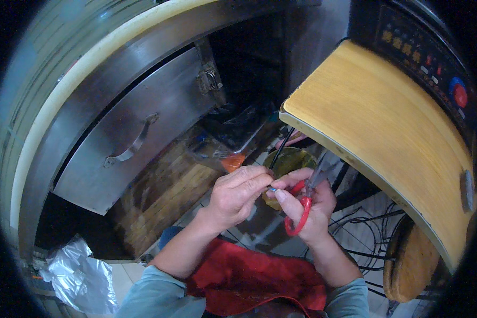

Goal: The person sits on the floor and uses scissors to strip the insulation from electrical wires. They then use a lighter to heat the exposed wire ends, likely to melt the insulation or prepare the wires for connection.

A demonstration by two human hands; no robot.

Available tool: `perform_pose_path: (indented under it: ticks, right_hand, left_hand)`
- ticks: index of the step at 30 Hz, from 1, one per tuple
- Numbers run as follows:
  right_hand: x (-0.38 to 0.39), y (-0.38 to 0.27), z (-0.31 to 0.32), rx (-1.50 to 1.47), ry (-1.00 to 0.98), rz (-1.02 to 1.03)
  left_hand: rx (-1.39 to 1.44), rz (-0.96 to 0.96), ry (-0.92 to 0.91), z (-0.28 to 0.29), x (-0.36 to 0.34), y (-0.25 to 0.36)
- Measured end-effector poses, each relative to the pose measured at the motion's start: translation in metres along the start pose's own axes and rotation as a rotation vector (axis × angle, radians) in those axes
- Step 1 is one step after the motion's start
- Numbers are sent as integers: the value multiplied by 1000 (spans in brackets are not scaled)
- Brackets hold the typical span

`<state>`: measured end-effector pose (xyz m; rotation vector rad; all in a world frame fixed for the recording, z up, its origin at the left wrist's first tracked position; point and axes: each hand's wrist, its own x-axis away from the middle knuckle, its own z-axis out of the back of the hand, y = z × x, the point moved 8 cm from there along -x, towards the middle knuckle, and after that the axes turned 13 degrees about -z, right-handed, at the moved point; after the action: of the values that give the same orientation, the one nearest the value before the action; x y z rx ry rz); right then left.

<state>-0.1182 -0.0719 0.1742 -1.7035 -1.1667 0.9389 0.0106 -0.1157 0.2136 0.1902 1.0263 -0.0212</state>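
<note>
Both hands work close together over the bucket (294,158): the left hand (238,192) is bunched, its thumb and fingertips pinching one side of a small piece (272,189), while the right hand (317,208) steadies the other side by thumb and forefinger and keeps the scissors (305,209) tucked in its palm. To do this fine finger work well, brace the hands lightly against each other, let the tips alone do the gripping, and keep the blades turned away from the left fingers, as they are now. The piece sits where the fingertips meet, a tiny thing with a bluish glint, mostly covered, so its shape and material cannot be told. The scissors have red loop handles and greyish blades pointing up and away, near the edge of the tabletop (376,100).
</note>
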Motion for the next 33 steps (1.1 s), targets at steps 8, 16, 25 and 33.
perform_pose_path:
  ticks: [8, 16, 25, 33]
  right_hand:
    - [1, 0, 2, -73, 35, -137]
    - [-3, 10, 1, -218, -29, -230]
    - [10, -2, 3, 423, 142, 398]
    - [12, -2, -1, 527, 97, 416]
  left_hand:
    - [15, 8, -5, -4, 3, -3]
    - [29, -6, -31, -5, 5, -5]
    - [451, 791, 99, -19, 52, -29]
    - [243, 565, -96, -14, 32, -14]
